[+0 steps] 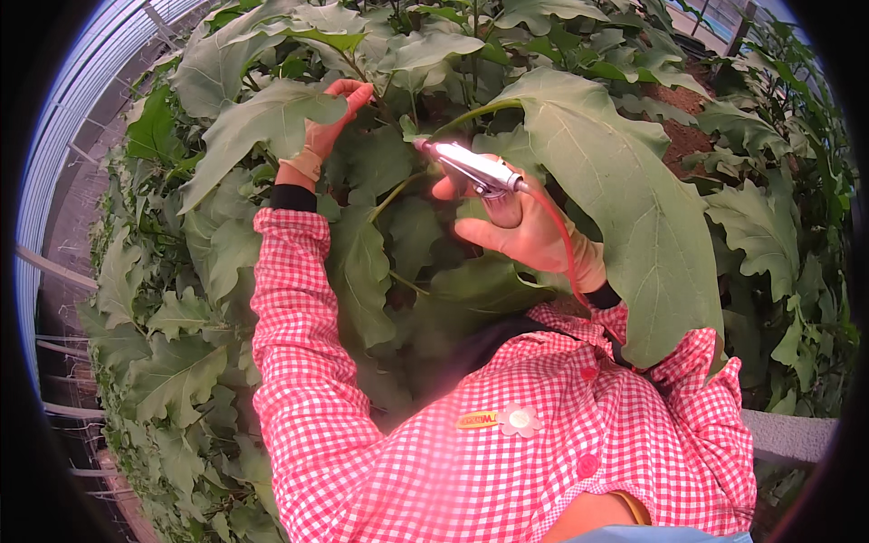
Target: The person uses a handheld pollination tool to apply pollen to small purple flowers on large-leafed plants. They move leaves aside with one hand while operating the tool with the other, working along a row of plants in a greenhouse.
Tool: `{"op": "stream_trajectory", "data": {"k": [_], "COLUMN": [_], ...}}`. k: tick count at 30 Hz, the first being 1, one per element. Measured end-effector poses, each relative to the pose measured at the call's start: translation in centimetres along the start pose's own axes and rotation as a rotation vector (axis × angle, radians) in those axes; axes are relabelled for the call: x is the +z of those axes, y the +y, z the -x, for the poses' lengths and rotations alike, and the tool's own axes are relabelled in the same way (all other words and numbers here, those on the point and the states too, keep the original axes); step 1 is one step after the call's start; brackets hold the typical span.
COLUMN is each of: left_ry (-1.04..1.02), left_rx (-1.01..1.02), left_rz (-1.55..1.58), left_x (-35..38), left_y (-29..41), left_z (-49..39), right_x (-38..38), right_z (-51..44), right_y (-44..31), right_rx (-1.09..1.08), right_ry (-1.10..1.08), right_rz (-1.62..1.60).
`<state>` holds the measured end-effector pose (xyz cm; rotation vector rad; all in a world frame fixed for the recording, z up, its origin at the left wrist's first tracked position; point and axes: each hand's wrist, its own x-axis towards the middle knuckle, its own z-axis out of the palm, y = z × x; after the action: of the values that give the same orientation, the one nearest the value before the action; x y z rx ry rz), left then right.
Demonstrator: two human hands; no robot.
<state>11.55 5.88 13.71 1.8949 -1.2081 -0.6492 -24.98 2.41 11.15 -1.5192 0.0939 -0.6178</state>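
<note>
My right hand (523, 237) grips a silver airbrush-type sprayer (478, 166) with a small cup (503, 209) beneath it. The nozzle points up and left, close to a small green leaf (408, 127). A red hose (558, 224) runs from the sprayer's rear end down past my wrist. Farther up on the left, my left hand (336, 119) has its bent fingers at a plant stem (383, 108), apparently pinching it. A broad lobed leaf (271, 125) partly covers that hand, so its thumb is hidden. Both hands seem to wear thin, pale gloves.
Dense, eggplant-like foliage (176, 387) surrounds both arms. One very large leaf (611, 183) hangs over my right forearm. Brown soil (682, 129) shows at upper right. Ribbed greenhouse sheeting (75, 136) curves along the left, and a grey bar (787, 434) crosses at lower right.
</note>
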Motion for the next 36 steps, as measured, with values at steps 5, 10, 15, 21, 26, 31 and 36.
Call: {"op": "stream_trajectory", "data": {"k": [5, 10, 15, 21, 26, 31, 36], "left_ry": [-0.033, -0.069, -0.006, -0.080, -0.053, -0.050, 0.177], "left_rx": [0.024, 0.030, -0.025, 0.026, 0.013, 0.096, -0.027], "left_rz": [-0.148, -0.040, 0.094, 0.188, 0.157, 0.243, -0.062], "left_x": [0.9, 2.4, 3.9, 5.1, 5.6, 6.7, 5.0], "left_y": [2.8, 3.3, 4.5, 7.1, 6.9, 6.1, 4.9], "left_z": [1.1, 2.0, 2.9, 3.3, 3.7, 5.1, 12.3], "right_x": [1.6, 2.7, 3.2, 2.4, 2.2, 1.7, -0.2], "right_z": [-4.8, -6.8, -7.4, -7.6, -6.9, -2.4, 3.8], "right_y": [1.7, 3.9, 5.1, 5.2, 4.6, 2.7, 1.5], "right_rx": [0.008, 0.080, 0.059, 0.037, 0.083, 0.002, 0.295], "right_ry": [0.096, 0.167, 0.226, 0.259, 0.306, 0.150, -0.179], "right_rz": [-0.260, -0.388, -0.209, -0.053, 0.041, -0.141, -0.035]}}
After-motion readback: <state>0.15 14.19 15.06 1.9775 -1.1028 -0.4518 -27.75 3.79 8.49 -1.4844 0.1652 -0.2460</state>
